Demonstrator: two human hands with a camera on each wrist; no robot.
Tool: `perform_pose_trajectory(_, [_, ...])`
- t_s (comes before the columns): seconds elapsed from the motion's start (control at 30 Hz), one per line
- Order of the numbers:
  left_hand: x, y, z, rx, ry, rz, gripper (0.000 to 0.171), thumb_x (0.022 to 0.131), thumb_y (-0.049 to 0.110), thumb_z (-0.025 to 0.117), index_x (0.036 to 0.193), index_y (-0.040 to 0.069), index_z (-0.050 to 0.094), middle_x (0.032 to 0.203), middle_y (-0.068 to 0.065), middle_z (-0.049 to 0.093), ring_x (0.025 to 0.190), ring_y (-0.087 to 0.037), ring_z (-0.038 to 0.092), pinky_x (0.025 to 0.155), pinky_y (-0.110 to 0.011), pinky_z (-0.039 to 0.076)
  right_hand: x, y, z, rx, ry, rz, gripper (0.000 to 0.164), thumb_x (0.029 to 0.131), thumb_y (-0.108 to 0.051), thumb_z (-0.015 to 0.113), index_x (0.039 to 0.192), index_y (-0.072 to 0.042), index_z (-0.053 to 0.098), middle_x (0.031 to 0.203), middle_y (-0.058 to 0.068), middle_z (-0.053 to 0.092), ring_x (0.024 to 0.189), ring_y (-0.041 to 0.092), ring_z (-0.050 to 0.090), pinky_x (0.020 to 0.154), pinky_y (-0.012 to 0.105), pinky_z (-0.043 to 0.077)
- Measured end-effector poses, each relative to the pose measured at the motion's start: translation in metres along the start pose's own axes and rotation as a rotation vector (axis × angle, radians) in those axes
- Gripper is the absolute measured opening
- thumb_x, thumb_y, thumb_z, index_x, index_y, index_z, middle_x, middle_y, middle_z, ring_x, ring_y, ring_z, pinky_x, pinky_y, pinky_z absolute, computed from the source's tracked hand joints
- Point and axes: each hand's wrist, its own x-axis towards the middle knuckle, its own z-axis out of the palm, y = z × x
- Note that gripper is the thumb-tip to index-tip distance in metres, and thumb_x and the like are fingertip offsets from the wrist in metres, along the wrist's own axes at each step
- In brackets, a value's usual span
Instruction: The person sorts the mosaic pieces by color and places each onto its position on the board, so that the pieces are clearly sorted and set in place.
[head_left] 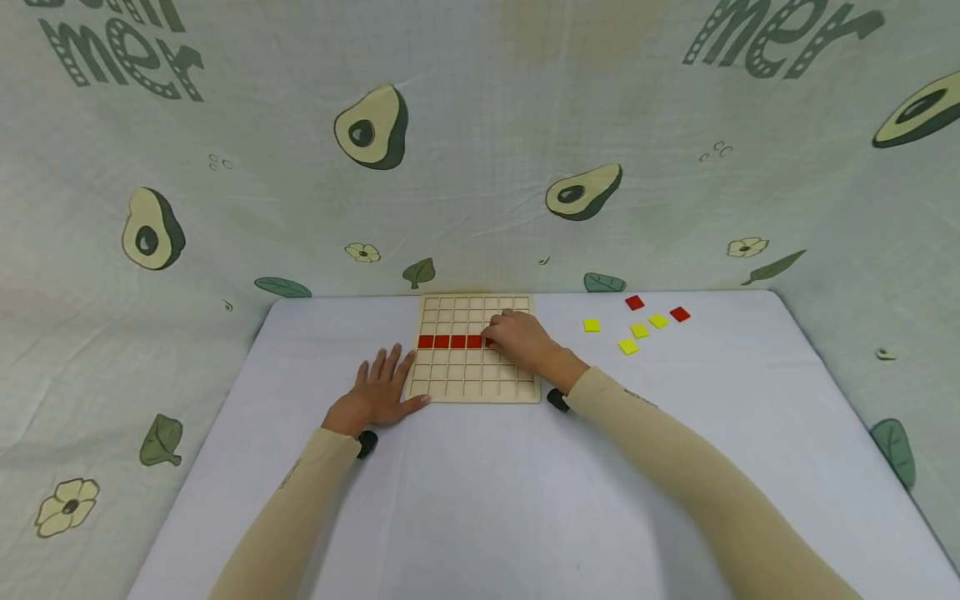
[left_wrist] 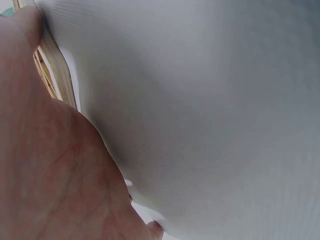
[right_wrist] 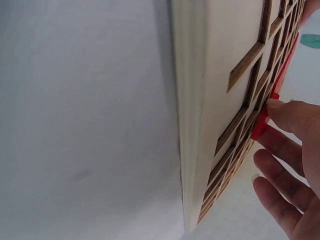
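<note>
Red tile [right_wrist: 259,124] sits pinched between the thumb and forefinger of the right hand [head_left: 520,338], over the grid board [head_left: 480,399] beneath that hand; whether it is seated in a cell, I cannot tell. Just left of the same hand, four red tiles [head_left: 458,342] lie in one row. The left hand [head_left: 380,398] rests with fingers spread apart, its thumb touching the board's near corner. Right of the right hand, four yellow tiles [head_left: 639,331] and two loose red ones lie scattered on the tabletop [head_left: 465,500].

Pale fabric backdrop [head_left: 465,208] — green avocados [head_left: 386,137], leaves [head_left: 283,287], cream flowers [head_left: 358,252] — behind a plain white tabletop [head_left: 480,500].
</note>
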Motion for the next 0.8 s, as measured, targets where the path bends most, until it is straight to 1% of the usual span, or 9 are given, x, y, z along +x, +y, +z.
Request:
perform_pose_trajectory(0.27, [0.0014, -0.0005, 0.0006, -0.002, -0.001, -0.010, 0.094, 0.106, 0.059, 0.049, 0.170, 0.004, 0.007, 0.175, -0.026, -0.002, 0.161, -0.049, -0.001, 0.127, -0.067, 0.002, 0.0013, 0.0010, 0.0019, 0.021, 0.007, 0.021, 0.017, 0.097, -0.012, 0.079, 0.113, -0.011, 0.081, 0.106, 0.005, 0.076, 0.102, 0.025, 0.068, 0.093, 0.038, 0.057])
perform_pose_trajectory(0.43, [0.0010, 0.0002, 0.0000, -0.007, 0.002, -0.011, 0.094, 0.106, 0.059, 0.050, 0.170, 0.004, 0.008, 0.175, -0.027, -0.002, 0.161, -0.050, 0.000, 0.127, -0.068, 0.003, 0.0026, 0.0024, 0.0030, 0.062, 0.004, 0.038, 0.017, 0.096, -0.013, 0.079, 0.113, -0.011, 0.081, 0.109, 0.004, 0.079, 0.102, 0.025, 0.069, 0.093, 0.039, 0.057])
perform_pose_trajectory(0.57, [0.0004, 0.0004, 0.0004, -0.008, 0.002, -0.011, 0.094, 0.106, 0.060, 0.050, 0.170, 0.005, 0.009, 0.176, -0.026, -0.001, 0.161, -0.049, 0.000, 0.127, -0.068, 0.004, 0.0041, 0.0040, 0.0039, 0.098, -0.007, 0.058, 0.017, 0.096, -0.014, 0.079, 0.113, -0.011, 0.082, 0.112, 0.003, 0.080, 0.102, 0.025, 0.069, 0.092, 0.039, 0.056])
perform_pose_trajectory(0.8, [-0.0010, 0.0024, -0.0019, -0.015, 0.010, -0.005, 0.093, 0.106, 0.058, 0.051, 0.169, 0.002, 0.011, 0.175, -0.028, 0.000, 0.161, -0.051, 0.001, 0.127, -0.068, 0.004, 0.0040, 0.0040, 0.0042, 0.116, -0.009, 0.072, 0.019, 0.095, -0.014, 0.081, 0.114, -0.012, 0.082, 0.112, 0.002, 0.080, 0.100, 0.024, 0.068, 0.090, 0.038, 0.056])
